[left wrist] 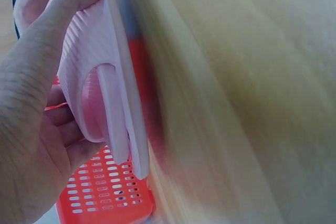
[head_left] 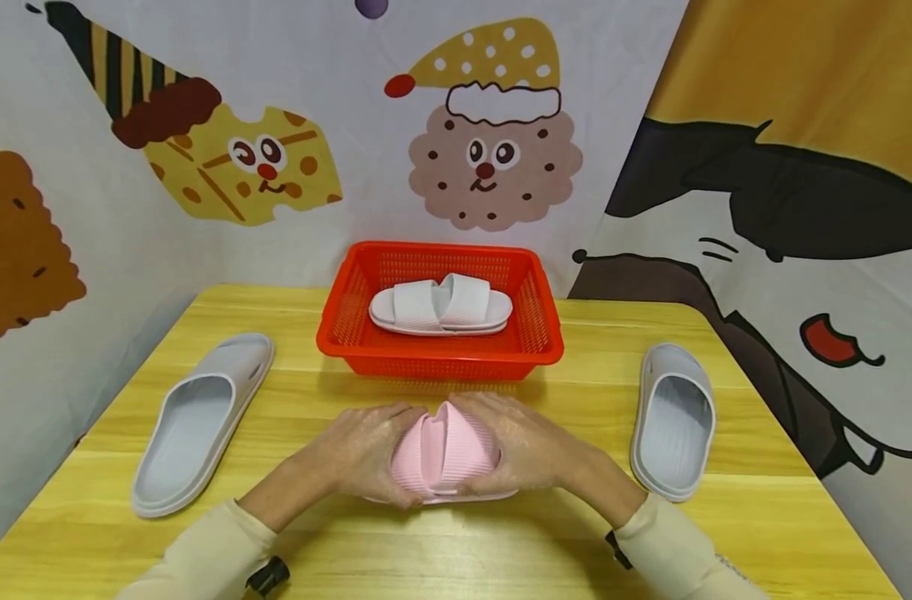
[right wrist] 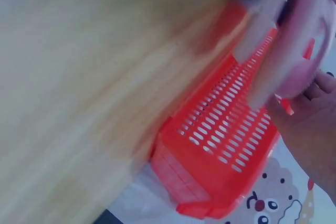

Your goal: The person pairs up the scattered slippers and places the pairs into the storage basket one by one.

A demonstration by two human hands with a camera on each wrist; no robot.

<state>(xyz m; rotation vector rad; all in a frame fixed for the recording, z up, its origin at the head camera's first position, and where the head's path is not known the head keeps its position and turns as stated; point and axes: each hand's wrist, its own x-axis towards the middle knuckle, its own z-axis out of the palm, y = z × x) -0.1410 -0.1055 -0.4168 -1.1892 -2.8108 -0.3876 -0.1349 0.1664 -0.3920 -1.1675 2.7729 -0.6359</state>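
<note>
A pair of pink slippers (head_left: 471,454) with ribbed straps is held between both hands in front of the red basket. My left hand (head_left: 369,450) grips the left side, thumb at the near side and fingers over the far side. On the other side my right hand (head_left: 527,442) grips in the same way. In the left wrist view the pink slippers (left wrist: 92,38) show two soles lying close together, apart from the tabletop. The right wrist view has them blurred, with the right hand (right wrist: 310,121) at their edge.
Behind the hands stands a red perforated basket (head_left: 433,367) with a pair of white slippers (head_left: 467,302) in it. One grey slipper (head_left: 219,387) lies at the left of the wooden table (head_left: 396,558), another grey slipper (head_left: 673,429) at the right. A cartoon-printed cloth (head_left: 276,250) hangs behind.
</note>
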